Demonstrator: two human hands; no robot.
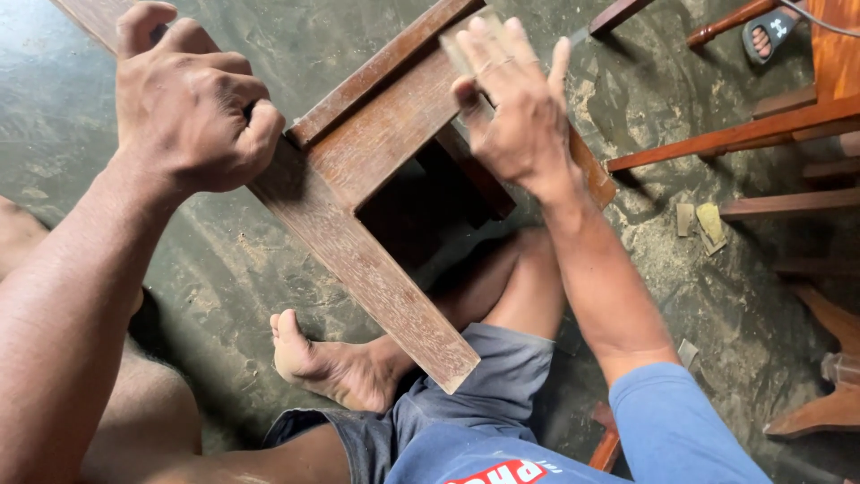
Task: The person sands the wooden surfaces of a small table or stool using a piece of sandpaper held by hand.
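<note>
Nearest, the left hand [193, 99] was clenched around a leg of the wooden chair frame [376, 179], which lay tilted over the floor [224, 260]. Flat-fingered, the right hand [515, 103] pressed a sandpaper piece [459, 52] against its rail.

No packages, signs or screens show here. The only label-like mark is a red printed patch with white lettering [498, 472] on the blue shirt at the bottom edge, well below the right hand [518, 108] and lower right of the left hand [193, 103]. It is cut off by the frame.
</note>
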